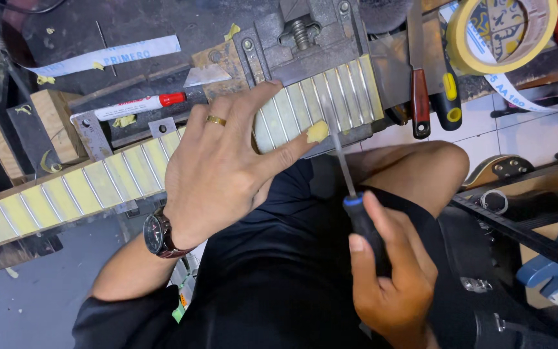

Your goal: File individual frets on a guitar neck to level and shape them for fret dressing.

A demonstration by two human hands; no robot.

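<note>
A guitar neck (79, 190) with metal frets and yellow tape strips lies across the bench, its right end clamped in a grey vise (305, 45). My left hand (227, 161), with a gold ring and a wristwatch, rests flat on the fretboard; a scrap of yellow tape (318, 131) sticks to the thumb tip. My right hand (392, 278) grips the black handle of a thin-bladed tool (338, 148) like a screwdriver. Its shaft reaches up to the fretboard near the thumb.
A red-capped marker (134, 106) and a razor blade (205, 75) lie behind the neck. A roll of yellow masking tape (502, 29), a red-handled knife (419, 97) and a yellow-and-black tool (448, 97) sit at upper right. Wooden blocks (56, 123) stand at left. My bare knee (421, 171) is below the vise.
</note>
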